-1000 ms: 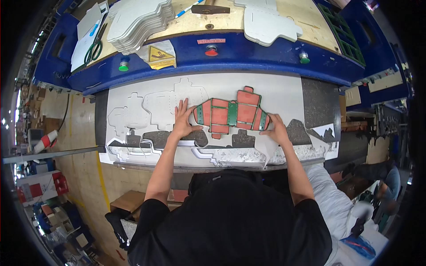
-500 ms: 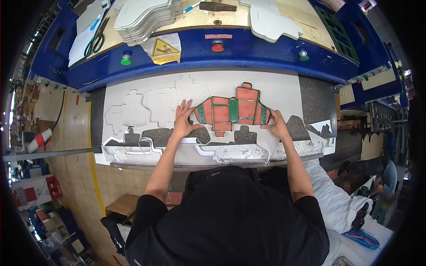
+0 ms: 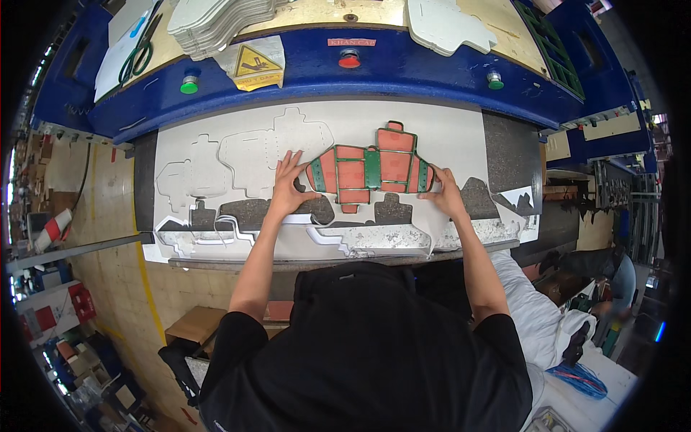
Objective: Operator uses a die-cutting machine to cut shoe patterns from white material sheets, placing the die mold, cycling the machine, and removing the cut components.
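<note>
A cutting die [image 3: 350,174] with red pads and a green metal frame lies on a pale grey sheet [image 3: 446,129]. My left hand [image 3: 286,193] is at its left end, the tip sitting between thumb and spread fingers. At the opposite end, my right hand [image 3: 446,194] has thumb and fingers around the right tip. Left of the die, the sheet bears several cut outlines of a tabbed shape. Dark cut-out gaps show along the sheet's near side, below the die.
A blue machine beam [image 3: 302,75] spans the far side, with a red button [image 3: 349,59] and green buttons [image 3: 188,85]. Stacked grey cut pieces [image 3: 216,29], more pieces [image 3: 446,29] and green-handled scissors [image 3: 137,61] lie on top. White offcut strips [image 3: 327,241] run along the near edge.
The whole view has shifted slightly. Both hands stay at the die's ends, and the die shows no plain movement on the sheet.
</note>
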A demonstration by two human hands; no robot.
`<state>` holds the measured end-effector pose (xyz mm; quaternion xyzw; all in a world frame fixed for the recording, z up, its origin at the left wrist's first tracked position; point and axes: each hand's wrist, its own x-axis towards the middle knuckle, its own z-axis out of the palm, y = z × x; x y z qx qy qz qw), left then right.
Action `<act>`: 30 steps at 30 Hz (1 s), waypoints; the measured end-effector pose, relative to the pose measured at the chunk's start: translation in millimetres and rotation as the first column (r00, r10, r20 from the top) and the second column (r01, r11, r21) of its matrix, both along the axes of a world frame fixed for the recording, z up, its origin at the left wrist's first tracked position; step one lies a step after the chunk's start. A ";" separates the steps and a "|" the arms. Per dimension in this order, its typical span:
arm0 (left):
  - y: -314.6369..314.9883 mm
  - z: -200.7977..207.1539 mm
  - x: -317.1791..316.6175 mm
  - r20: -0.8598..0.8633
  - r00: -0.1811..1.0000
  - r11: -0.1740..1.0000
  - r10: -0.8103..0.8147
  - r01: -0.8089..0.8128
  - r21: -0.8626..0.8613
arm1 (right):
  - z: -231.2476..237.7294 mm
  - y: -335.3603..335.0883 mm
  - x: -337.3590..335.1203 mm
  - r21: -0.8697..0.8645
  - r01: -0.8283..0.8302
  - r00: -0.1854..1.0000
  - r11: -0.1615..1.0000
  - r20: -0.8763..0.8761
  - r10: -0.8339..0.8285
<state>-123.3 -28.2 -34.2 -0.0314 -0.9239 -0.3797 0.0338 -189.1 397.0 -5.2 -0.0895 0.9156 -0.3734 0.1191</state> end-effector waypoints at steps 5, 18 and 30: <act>-2.8 -1.8 -2.5 -0.005 1.000 1.000 -0.017 0.017 0.020 | -1.5 -0.7 -3.8 0.035 0.011 1.000 0.999 0.019 -0.011; -7.5 3.8 -0.3 -0.002 1.000 0.992 0.002 -0.002 0.128 | -8.3 -4.3 5.6 0.060 -0.047 0.996 0.997 -0.074 0.051; -5.6 9.2 -2.0 0.050 0.999 0.984 0.022 -0.030 0.174 | -5.0 -2.2 0.7 0.076 -0.021 1.000 0.997 -0.021 0.022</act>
